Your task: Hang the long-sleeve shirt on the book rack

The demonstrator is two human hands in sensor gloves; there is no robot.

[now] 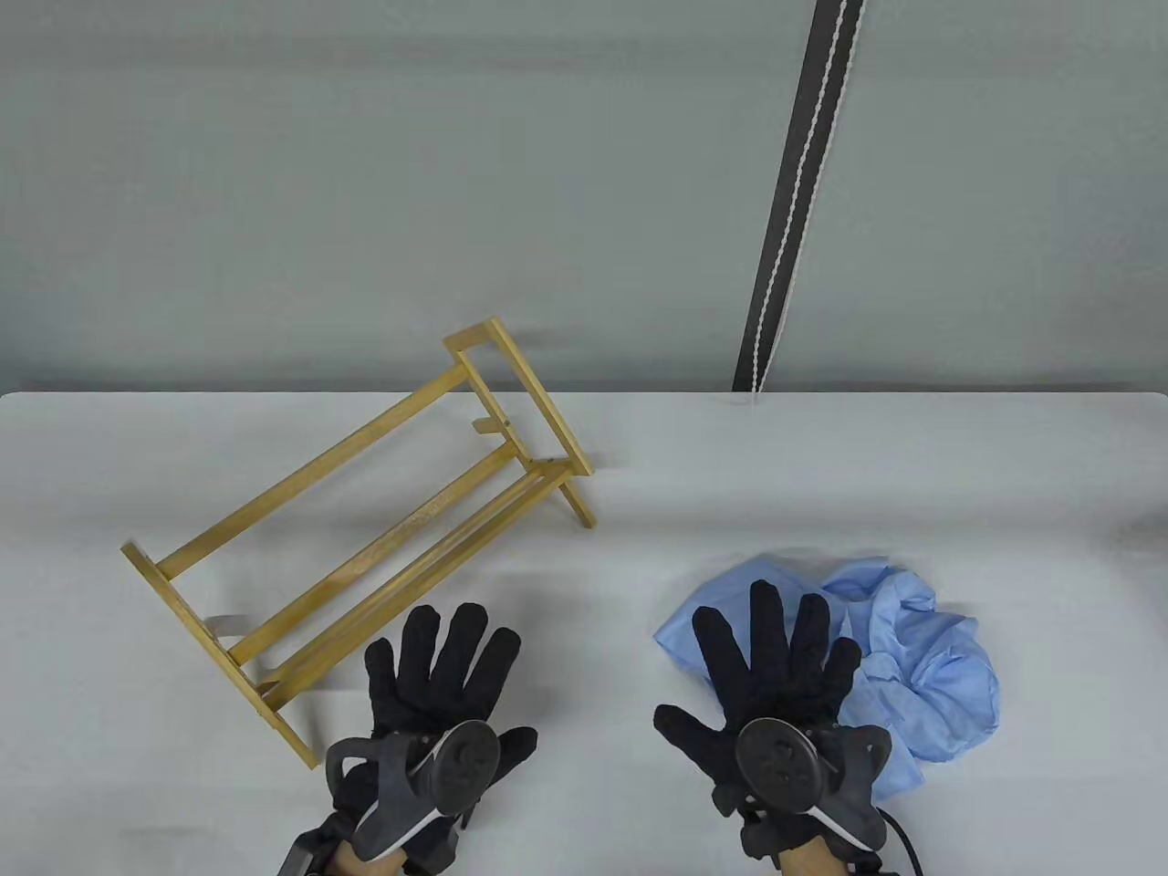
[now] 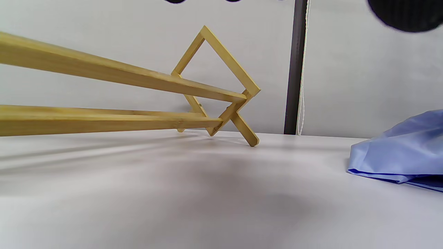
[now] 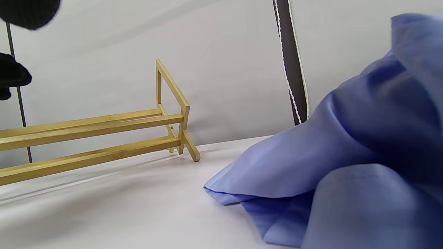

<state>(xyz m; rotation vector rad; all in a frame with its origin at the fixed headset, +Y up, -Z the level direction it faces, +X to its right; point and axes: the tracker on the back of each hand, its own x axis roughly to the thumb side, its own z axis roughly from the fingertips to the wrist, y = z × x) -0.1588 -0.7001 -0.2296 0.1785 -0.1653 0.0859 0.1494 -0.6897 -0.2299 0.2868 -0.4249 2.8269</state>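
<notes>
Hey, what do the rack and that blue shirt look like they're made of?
The book rack looks like light wood, possibly bamboo: yellow-tan slats with faint grain and a smooth, slightly glossy finish. The long-sleeve shirt looks like thin woven fabric, maybe cotton or a blend: pale blue, matte with a soft sheen, crumpled into loose folds. The exact fibre cannot be told.

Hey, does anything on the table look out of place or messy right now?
The shirt lies crumpled in a heap on the table's right side, not hung. The rack stands at a slant to the table edge. Nothing looks damaged.
</notes>
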